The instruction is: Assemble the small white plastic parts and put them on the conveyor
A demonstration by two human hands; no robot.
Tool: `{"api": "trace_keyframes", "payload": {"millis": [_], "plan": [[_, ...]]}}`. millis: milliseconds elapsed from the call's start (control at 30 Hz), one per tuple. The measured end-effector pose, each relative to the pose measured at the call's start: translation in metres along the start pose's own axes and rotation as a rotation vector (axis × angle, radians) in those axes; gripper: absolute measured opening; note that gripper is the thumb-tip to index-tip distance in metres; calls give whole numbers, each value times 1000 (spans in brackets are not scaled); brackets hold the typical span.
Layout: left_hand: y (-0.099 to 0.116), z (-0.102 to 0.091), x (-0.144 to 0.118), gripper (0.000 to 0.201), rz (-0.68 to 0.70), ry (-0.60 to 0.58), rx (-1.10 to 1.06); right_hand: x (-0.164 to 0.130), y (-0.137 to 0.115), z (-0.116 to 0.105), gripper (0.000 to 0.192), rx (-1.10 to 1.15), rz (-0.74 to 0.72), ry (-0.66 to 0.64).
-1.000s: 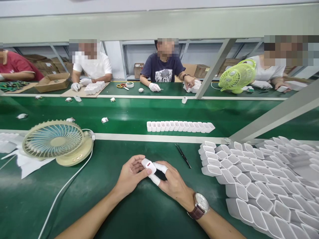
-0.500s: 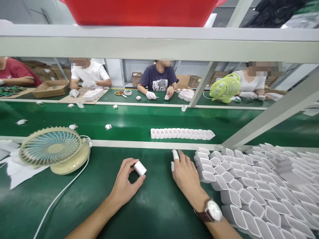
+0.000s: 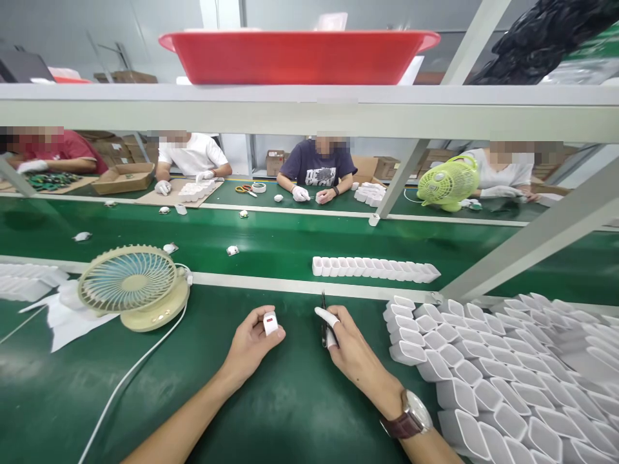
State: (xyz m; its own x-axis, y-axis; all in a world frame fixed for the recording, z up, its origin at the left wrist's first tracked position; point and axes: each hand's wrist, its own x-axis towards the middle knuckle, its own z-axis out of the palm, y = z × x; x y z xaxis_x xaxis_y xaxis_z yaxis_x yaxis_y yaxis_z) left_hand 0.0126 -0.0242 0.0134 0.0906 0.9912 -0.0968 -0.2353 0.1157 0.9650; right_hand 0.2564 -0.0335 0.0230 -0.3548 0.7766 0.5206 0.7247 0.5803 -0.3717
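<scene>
My left hand (image 3: 251, 345) holds a small white plug-like block (image 3: 270, 322) with a red mark on its end, pinched between thumb and fingers above the green mat (image 3: 290, 399). My right hand (image 3: 351, 345), with white finger cots on thumb and forefinger and a wristwatch (image 3: 411, 417) on the wrist, grips black tweezers (image 3: 324, 319) that point away from me. The two hands are apart, about a hand's width.
A heap of white open shells (image 3: 483, 367) fills the right side. A cream desk fan (image 3: 133, 287) with a white cable stands left. A row of white shells (image 3: 374, 269) and small parts lie on the belt. Several people work opposite; a red bin (image 3: 300, 57) sits overhead.
My right hand left the white block, reached forward to the tweezers and now holds them. My left hand kept the block and turned it. The camera tilted upward.
</scene>
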Motion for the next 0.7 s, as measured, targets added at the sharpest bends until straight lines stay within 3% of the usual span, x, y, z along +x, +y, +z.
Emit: {"api": "trace_keyframes", "payload": {"millis": [233, 500, 700], "plan": [[-8, -2, -1, 60, 45, 12, 116, 4, -16, 9, 38, 255, -47, 193], [-21, -9, 2, 51, 120, -8, 291, -5, -53, 23, 30, 432, 4, 258], [-18, -8, -1, 48, 148, -10, 412, -7, -58, 27, 30, 415, -27, 226]]}}
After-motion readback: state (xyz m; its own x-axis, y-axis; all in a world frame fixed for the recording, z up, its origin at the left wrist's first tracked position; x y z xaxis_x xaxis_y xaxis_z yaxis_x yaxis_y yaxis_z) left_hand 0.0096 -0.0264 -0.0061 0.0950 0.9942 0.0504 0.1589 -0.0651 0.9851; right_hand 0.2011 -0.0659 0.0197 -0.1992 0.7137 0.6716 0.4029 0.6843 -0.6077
